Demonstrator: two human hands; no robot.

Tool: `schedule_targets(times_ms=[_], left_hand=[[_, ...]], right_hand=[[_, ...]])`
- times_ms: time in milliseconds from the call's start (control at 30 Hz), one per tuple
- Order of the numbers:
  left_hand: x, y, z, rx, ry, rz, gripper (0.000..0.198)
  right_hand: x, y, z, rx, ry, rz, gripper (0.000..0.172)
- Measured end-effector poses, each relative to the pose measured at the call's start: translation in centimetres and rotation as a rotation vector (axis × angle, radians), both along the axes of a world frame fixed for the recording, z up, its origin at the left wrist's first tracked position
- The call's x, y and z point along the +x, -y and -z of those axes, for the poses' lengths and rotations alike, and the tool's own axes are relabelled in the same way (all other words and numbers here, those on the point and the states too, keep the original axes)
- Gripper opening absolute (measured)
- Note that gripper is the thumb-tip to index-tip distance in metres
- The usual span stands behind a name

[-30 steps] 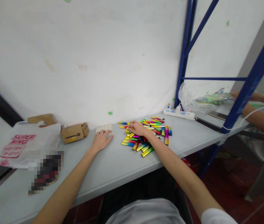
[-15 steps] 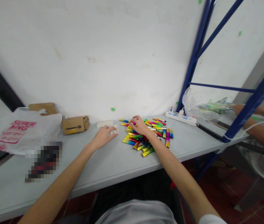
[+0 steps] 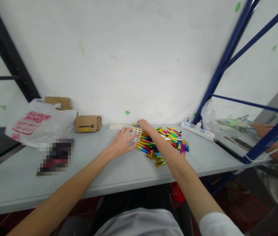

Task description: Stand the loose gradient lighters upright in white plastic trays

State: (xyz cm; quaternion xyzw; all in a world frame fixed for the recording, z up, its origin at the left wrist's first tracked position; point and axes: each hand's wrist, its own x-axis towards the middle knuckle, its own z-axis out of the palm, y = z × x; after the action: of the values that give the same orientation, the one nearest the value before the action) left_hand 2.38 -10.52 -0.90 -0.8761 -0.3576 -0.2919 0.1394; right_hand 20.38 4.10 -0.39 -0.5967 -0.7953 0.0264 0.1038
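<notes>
A heap of shiny rainbow-coloured sticks [image 3: 164, 142] lies on the grey table [image 3: 119, 170]. My left hand [image 3: 122, 141] rests on a small white tray with round holes [image 3: 136, 133], its fingers curled over the tray's near edge. My right hand [image 3: 144, 125] reaches to the far left corner of the heap, fingers bent down onto the sticks and the tray's far edge. Whether it holds a stick is hidden. A second white tray [image 3: 117, 126] lies flat by the wall.
A small cardboard box [image 3: 88, 123] and a white plastic bag with red print [image 3: 40, 123] sit at the left. A white power strip [image 3: 197, 130] lies right of the heap. Beyond the blue rack post [image 3: 224, 62], another person's arms [image 3: 273, 144] work at a clear bag [image 3: 217, 119].
The view has swung left and down. My left hand has drawn the holed tray right, up against the heap. My right hand has shifted to the heap's far left corner.
</notes>
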Motion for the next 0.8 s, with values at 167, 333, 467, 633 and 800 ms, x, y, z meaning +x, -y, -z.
schedule_targets(times_ms=[167, 333, 467, 633, 800], left_hand=[[0.0, -0.1, 0.0, 0.046, 0.059, 0.067, 0.032], [-0.6, -0.5, -0.4, 0.053, 0.129, 0.003, 0.030], [-1.7, -1.1, -0.5, -0.048, 0.060, -0.184, 0.032], [-2.8, -1.9, 0.6, -0.255, -0.062, -0.389, 0.035], [-1.8, -2.2, 1.4, -0.409, -0.166, -0.380, 0.043]], right_hand=[[-1.7, -0.5, 0.6, -0.040, 0.014, 0.069, 0.033], [-1.4, -0.7, 0.5, -0.030, -0.022, 0.072, 0.029], [-0.6, -0.6, 0.1, 0.059, -0.088, 0.040, 0.029], [2.0, 1.3, -0.1, 0.263, -0.508, 0.024, 0.030], [5.2, 4.2, 0.0, 0.227, -1.062, -0.094, 0.036]])
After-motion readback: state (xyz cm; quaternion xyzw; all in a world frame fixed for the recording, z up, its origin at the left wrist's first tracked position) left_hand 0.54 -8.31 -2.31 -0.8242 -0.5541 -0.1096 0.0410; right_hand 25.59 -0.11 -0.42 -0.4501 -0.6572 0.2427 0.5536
